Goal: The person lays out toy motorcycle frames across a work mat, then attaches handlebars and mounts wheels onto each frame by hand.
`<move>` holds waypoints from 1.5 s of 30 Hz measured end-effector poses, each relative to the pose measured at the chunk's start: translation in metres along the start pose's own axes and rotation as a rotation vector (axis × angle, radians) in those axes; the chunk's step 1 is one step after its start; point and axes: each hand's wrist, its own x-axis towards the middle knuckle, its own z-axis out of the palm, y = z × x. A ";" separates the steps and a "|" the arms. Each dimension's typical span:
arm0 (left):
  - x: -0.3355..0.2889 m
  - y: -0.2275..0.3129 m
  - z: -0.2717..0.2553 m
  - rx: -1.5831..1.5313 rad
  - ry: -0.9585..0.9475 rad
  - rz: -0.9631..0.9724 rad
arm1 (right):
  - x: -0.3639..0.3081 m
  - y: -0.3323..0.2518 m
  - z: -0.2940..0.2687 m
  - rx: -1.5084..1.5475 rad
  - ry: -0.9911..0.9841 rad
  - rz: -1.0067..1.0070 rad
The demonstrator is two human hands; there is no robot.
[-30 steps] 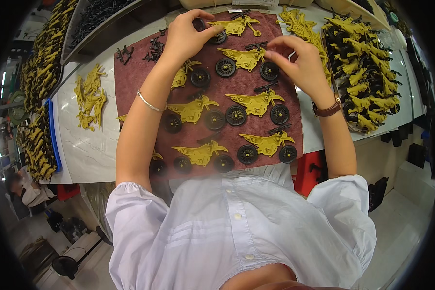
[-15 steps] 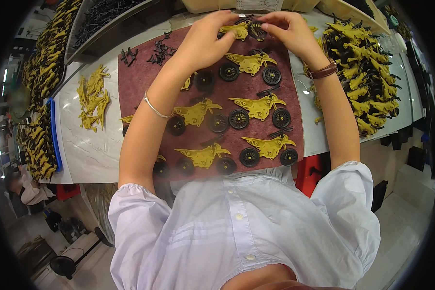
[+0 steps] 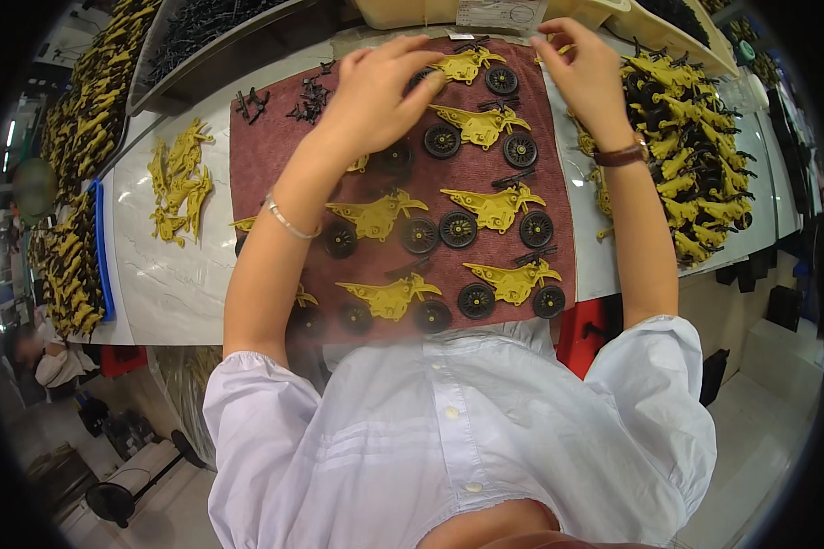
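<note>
Several yellow toy motorbike bodies, each with black wheels and a black handlebar piece, lie in rows on a maroon cloth (image 3: 284,165). My left hand (image 3: 375,101) hovers at the far row, thumb and fingers apart, beside the farthest toy motorbike (image 3: 467,66); one of its wheels shows between them. My right hand (image 3: 584,78) is raised over the cloth's far right edge, fingers curved and apart, with no held thing visible. A second toy motorbike (image 3: 481,126) lies just nearer to me. My left forearm hides part of the left column.
Loose yellow bodies (image 3: 181,178) lie left of the cloth, and small black parts (image 3: 311,99) on its far left. A heap of yellow-and-black toys (image 3: 691,156) stands at the right. A grey bin (image 3: 220,69) of black parts and a cream bin (image 3: 403,11) line the back.
Both hands have drawn away from the farthest toy motorbike, the left slightly leftward, the right to the right. Its front wheel, which the right fingers touched, now lies uncovered on the cloth.
</note>
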 end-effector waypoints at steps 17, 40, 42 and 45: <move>-0.155 -0.018 -0.110 -0.284 0.296 -0.577 | -0.019 -0.055 -0.020 0.303 -0.117 -0.085; -0.173 -0.056 -0.128 -0.320 0.278 -0.584 | 0.036 -0.165 0.158 0.053 -0.522 -0.553; -0.153 -0.076 -0.122 -0.268 0.206 -0.553 | 0.035 -0.169 0.160 0.041 -0.472 -0.610; -0.121 -0.095 -0.108 -0.069 0.160 -0.551 | 0.036 -0.173 0.163 -0.019 -0.460 -0.711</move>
